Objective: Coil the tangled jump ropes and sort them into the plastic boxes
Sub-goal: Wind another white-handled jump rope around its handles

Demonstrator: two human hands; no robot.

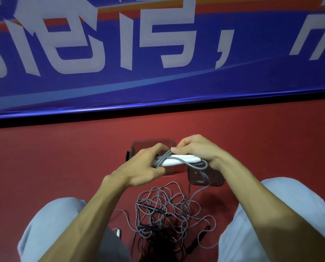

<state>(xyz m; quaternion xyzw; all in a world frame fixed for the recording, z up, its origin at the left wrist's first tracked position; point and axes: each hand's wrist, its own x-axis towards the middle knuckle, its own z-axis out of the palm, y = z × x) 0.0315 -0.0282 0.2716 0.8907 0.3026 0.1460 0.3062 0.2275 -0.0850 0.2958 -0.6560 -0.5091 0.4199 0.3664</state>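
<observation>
**First rope being wound, pile untouched**

- Handles (pixel 178 160): white pair, held side by side and level, above the floor and just in front of the two boxes. Grey cord (pixel 195 165) crosses them in a few turns and loops out at the right end. Its tail drops past the right box (pixel 216 178) into the tangle (pixel 163 210).
- Progress, as I judge it: early. Only a few wraps are on this rope and most of its cord lies loose below. No coil shows in the left box (pixel 152 141) or the right one, though the hands hide part of each. Left to do: finish winding, box it, then free the black rope (pixel 154 231) and the rest of the tangle.
- Left hand (pixel 142 167): clenched round the handles' left end, thumb underneath, wrist low.
- Right hand (pixel 195 148): fingers curled over the right end from above, grasping the handles with the cord turns under the fingertips.
- Both forearms reach forward between the knees.
- Loose on the floor (pixel 63 157): a small white end-piece (pixel 118 232) and a black handle (pixel 203 235) at the tangle's edges.
</observation>
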